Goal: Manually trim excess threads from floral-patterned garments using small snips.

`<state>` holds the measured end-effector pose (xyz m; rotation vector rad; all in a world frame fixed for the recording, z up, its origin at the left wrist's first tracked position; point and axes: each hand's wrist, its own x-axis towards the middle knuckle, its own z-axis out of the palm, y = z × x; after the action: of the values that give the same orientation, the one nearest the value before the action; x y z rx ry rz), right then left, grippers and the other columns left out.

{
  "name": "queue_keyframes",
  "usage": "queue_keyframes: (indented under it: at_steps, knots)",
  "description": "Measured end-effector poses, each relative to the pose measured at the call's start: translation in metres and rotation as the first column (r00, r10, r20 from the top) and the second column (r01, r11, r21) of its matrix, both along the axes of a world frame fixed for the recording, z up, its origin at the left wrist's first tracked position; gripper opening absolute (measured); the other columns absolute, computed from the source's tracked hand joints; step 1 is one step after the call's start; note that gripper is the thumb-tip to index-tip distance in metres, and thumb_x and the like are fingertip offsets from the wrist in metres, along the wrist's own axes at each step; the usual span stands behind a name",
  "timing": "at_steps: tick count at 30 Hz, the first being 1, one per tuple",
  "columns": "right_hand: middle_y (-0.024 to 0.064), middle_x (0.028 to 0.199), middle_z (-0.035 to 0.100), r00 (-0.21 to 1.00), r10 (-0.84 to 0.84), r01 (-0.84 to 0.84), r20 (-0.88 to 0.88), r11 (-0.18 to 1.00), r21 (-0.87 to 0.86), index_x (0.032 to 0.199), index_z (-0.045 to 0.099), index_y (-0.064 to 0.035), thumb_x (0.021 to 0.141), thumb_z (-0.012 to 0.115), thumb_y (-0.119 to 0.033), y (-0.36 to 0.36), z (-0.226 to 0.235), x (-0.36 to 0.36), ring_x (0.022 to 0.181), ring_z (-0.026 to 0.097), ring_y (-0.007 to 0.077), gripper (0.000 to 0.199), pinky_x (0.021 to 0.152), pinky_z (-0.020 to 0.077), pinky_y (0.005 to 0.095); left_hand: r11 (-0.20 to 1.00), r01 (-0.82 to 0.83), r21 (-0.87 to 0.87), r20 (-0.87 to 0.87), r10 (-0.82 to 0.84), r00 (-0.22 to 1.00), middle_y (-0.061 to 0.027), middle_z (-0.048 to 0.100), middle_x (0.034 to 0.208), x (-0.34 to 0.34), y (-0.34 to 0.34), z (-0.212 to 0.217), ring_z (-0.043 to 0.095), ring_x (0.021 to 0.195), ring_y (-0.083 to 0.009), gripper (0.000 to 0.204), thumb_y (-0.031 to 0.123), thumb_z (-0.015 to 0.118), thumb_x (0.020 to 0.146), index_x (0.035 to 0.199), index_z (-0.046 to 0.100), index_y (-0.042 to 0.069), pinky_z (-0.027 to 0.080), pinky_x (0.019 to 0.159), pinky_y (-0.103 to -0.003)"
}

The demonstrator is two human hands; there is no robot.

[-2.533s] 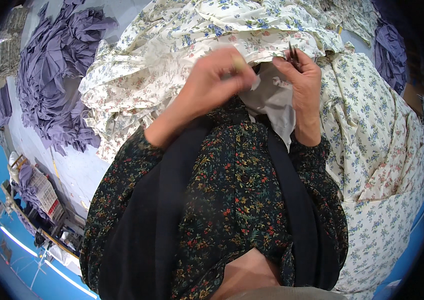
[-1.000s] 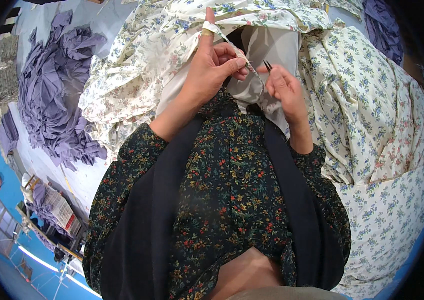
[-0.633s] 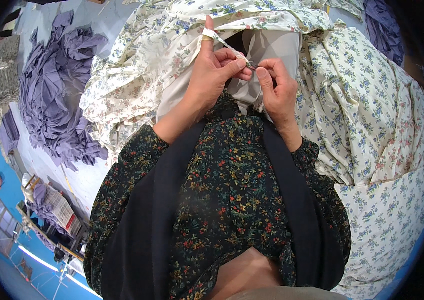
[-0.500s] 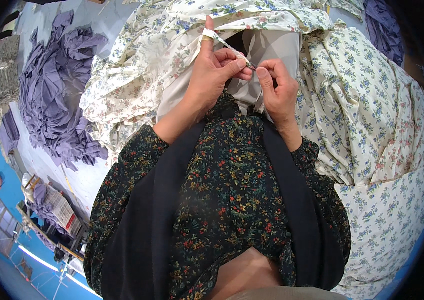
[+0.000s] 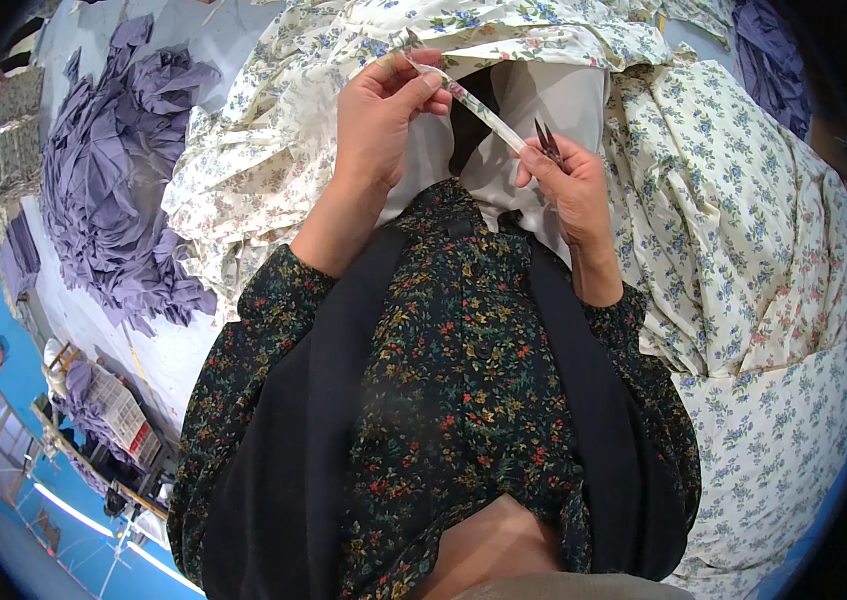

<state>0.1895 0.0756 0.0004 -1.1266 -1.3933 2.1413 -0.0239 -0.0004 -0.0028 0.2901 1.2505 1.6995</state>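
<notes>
From the head camera I look down on two hands held up close in front of a dark flowery shirt (image 5: 464, 380).

My left hand (image 5: 379, 115) is lifted high. Its fingers are pinched together on the top end of a thin strip of flowered cloth (image 5: 474, 100). The strip runs down in a tight slant to my right hand (image 5: 569, 185). That hand is closed too. Its thumb and fingers squeeze the low end of the strip, and it also holds a small pair of snips (image 5: 548, 140). The two dark tips of the snips stick up just above the knuckles, right beside the strip. I cannot tell if the blades touch the cloth.

Behind the hands lies a big heap of cream cloth with little blue flowers (image 5: 744, 230). A plain pale lining (image 5: 554, 95) shows in the middle of it, just behind the strip. Far to the left lies a pile of purple cloth (image 5: 114, 180) on a grey table (image 5: 94, 320), well apart from my hands.

I think the step is trimming: the strip is pulled tight so it can be checked and snipped. The next move would need the strip kept tight and the tips brought onto the right spot, with my thumb out of the way.
</notes>
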Motion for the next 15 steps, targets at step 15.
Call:
queue_keyframes:
  at_steps: [15]
  knots:
    - [0.0012, 0.07, 0.065, 0.997, -0.055, 0.059, 0.058, 0.995, -0.074, 0.097, 0.067, -0.0008, 0.089, 0.067, -0.014, 0.005, -0.009, 0.014, 0.049, 0.037, -0.0011, 0.016, 0.046, 0.0245, 0.0168, 0.954, 0.178, -0.24, -0.025, -0.19, 0.982, -0.0056, 0.064, 0.074, 0.018, -0.006, 0.003, 0.057, 0.06, -0.0087, 0.023, 0.021, 0.069, 0.089, 0.086, 0.064, -0.001, 0.043, 0.054, -0.021]
